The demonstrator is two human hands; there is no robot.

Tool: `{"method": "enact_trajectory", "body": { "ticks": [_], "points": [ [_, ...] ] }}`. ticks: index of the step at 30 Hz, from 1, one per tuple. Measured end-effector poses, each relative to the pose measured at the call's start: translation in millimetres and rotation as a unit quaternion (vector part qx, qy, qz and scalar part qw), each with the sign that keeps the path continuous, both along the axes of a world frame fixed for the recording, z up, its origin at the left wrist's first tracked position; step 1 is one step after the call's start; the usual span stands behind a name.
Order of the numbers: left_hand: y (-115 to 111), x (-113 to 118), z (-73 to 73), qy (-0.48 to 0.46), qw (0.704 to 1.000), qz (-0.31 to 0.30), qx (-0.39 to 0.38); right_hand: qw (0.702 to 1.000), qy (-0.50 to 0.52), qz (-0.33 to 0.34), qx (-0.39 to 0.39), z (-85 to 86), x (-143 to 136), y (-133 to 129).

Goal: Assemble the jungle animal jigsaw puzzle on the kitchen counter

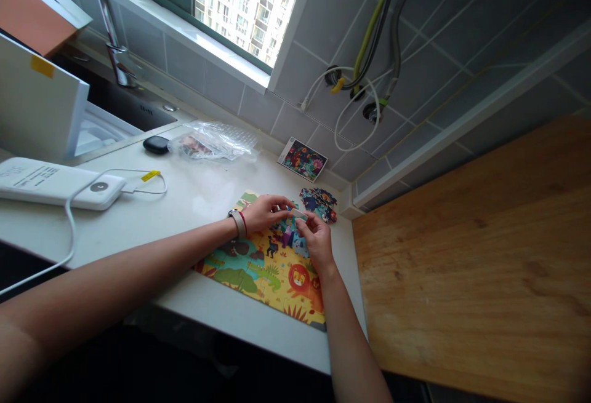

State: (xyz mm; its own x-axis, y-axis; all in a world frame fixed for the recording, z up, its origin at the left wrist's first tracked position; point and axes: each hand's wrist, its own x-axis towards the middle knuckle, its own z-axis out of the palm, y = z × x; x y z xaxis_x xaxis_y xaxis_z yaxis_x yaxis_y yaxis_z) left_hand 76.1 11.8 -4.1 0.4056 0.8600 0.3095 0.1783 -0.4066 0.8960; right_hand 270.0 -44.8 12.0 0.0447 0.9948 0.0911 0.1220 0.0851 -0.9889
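Observation:
A colourful jigsaw puzzle [263, 274] with a lion and other animals lies flat on the white counter. Over its upper part, my right hand [317, 237] pinches a small puzzle piece [298, 213] between thumb and fingers. My left hand [266, 211], with a band at the wrist, is bent over the puzzle, its fingertips at the left side of that piece; whether they grip it is too small to tell. Loose dark puzzle pieces [319, 201] lie in a pile just beyond my right hand. A picture card [303, 159] leans near the tiled wall.
Clear plastic packaging [212, 143] and a black oval object [156, 144] lie behind the puzzle. A white power bank [60, 183] with a cable is at the left, near the sink [124, 104] and faucet [111, 40]. A wooden board [475, 255] borders the counter on the right.

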Motion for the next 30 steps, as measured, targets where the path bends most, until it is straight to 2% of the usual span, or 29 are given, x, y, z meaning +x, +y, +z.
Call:
{"method": "enact_trajectory", "body": {
  "ticks": [4, 9, 14, 20, 25, 30],
  "points": [
    [1, 0, -0.1, 0.008, 1.0, 0.003, -0.001, 0.999, 0.023, 0.032, -0.004, 1.2, 2, -2],
    [5, -2, 1.1, 0.002, 0.999, 0.033, 0.006, 0.993, 0.01, 0.096, -0.062, 6.4, 2, -6],
    [12, -5, -1.8, -0.051, 0.996, 0.074, -0.019, 0.996, 0.004, 0.065, -0.068, 2.9, 2, -4],
    [17, -4, -7.3, -0.107, 0.99, 0.07, -0.064, 0.999, 0.001, 0.031, -0.032, 1.7, 4, -2],
    [10, -2, -4.2, -0.06, 0.996, 0.068, -0.011, 0.999, -0.003, 0.015, -0.033, 6.2, 3, -4],
    [2, -1, 1.2, -0.027, 0.998, 0.049, 0.027, 0.999, 0.006, 0.003, -0.038, 3.4, 2, -3]
  ]
}}
